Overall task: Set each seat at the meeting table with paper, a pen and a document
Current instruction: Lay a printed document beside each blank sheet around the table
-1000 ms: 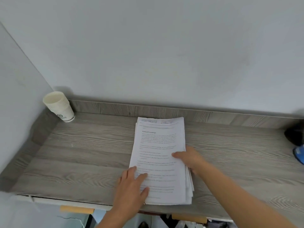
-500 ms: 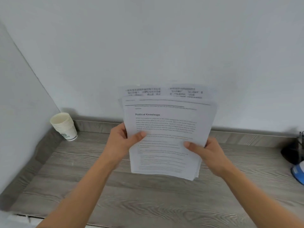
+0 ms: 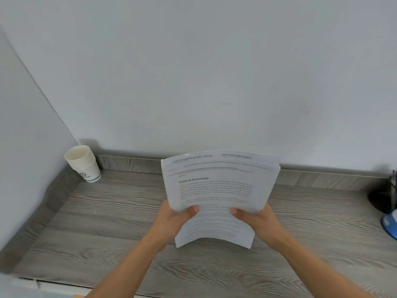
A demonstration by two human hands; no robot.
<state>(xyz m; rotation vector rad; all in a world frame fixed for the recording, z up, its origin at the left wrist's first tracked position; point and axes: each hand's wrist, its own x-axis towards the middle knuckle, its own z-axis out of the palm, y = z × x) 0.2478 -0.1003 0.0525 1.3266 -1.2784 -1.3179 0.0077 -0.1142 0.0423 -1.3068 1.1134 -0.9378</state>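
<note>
At right — pens [image 3: 393, 179] in black holder [image 3: 379, 200].

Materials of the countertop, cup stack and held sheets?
Countertop: grey wood-grain, matte, likely laminate; real wood possible. Cup stack: white paper, nested rims, printed logo. Sheets: thin printed office paper, lower edge bowing.

Matt grey wood-grain counter [image 3: 107, 222], thin white printed paper document stack [image 3: 217, 190], stacked white paper cups [image 3: 82, 163] at its back-left corner.
</note>
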